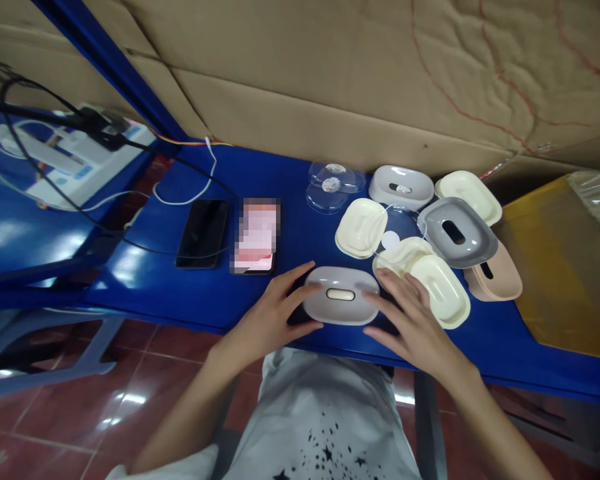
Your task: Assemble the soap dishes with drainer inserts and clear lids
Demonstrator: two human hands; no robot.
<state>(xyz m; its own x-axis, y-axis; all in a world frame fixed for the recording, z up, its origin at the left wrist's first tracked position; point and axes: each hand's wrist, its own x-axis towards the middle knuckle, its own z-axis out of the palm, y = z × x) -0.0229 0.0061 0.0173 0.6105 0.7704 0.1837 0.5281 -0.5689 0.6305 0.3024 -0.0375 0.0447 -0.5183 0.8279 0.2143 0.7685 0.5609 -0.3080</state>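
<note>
A light grey oval dish [330, 313] with a cream piece in its middle slot lies on the blue table near the front edge. My left hand [275, 312] is at its left side, fingers spread, with fingertips at the rim. On the right side my right hand [411, 320] has its fingers apart, the tips over or beside the rim; whether they touch is hard to tell. Behind and beside my right hand are cream dishes [443, 291], a darker grey dish [457, 233] with a dark slot, and a peach dish [503, 273]. A whitish dish [403, 187] stands farther back.
A black phone [203, 233] and a phone with a lit screen [256, 235] lie to the left. Clear plastic covers [325, 193] are at the back. A white power strip [93, 167] with cables is far left, a yellow-brown box [565, 267] at right.
</note>
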